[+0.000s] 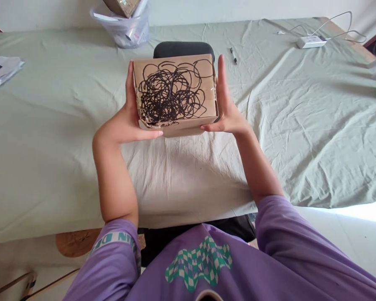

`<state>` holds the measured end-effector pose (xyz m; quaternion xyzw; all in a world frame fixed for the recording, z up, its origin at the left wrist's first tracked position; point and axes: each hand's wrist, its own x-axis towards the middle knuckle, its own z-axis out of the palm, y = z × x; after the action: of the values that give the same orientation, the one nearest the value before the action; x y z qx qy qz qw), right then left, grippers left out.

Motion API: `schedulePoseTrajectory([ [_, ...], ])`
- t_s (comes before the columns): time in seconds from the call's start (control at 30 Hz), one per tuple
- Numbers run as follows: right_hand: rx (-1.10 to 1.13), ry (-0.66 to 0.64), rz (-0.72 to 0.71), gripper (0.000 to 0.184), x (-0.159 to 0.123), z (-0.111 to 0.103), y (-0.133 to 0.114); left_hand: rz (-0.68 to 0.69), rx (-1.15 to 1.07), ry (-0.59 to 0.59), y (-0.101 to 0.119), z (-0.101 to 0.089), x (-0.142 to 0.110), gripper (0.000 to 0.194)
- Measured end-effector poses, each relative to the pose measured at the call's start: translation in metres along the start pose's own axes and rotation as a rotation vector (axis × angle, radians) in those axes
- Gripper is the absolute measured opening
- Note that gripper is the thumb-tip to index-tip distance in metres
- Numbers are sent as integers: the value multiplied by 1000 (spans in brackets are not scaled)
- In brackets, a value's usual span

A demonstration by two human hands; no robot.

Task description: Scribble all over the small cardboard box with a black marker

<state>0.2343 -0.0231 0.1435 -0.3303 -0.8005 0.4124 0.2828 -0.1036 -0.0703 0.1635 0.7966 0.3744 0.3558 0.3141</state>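
Observation:
Between my two hands is a brown cardboard box (208,100) with black looping scribbles over its top. My left hand (127,117) grips the box's left side, the thumb lying along the front face. On the opposite side my right hand (227,110) presses the box, its fingers pointing away from me and its thumb at the front right corner. Right behind the box shows part of a dark rounded case (184,49); the box hides the rest of it. Whether the box touches the table cannot be told.
A wrinkled pale green cloth (65,125) covers the table. At the back stand a clear plastic bin (141,31) with items and a white power strip (310,42) with a cable. A black pen (233,55) lies behind my right hand; papers (9,71) lie far left.

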Motion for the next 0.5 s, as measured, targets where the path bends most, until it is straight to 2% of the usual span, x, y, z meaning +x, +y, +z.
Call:
schedulePoseTrajectory([
  [0.1,-84,67,-113,170,-1,0,-5,-78,176,-4,10,-2,-9,172],
  [0.23,-97,142,-289,169,1,5,-9,-236,563,111,28,-1,-26,177],
  [0.37,-119,104,-284,165,0,10,-15,-151,711,119,45,5,-34,177],
  [0.5,-162,67,-296,167,-4,9,-22,-9,748,86,51,3,-37,181],
])
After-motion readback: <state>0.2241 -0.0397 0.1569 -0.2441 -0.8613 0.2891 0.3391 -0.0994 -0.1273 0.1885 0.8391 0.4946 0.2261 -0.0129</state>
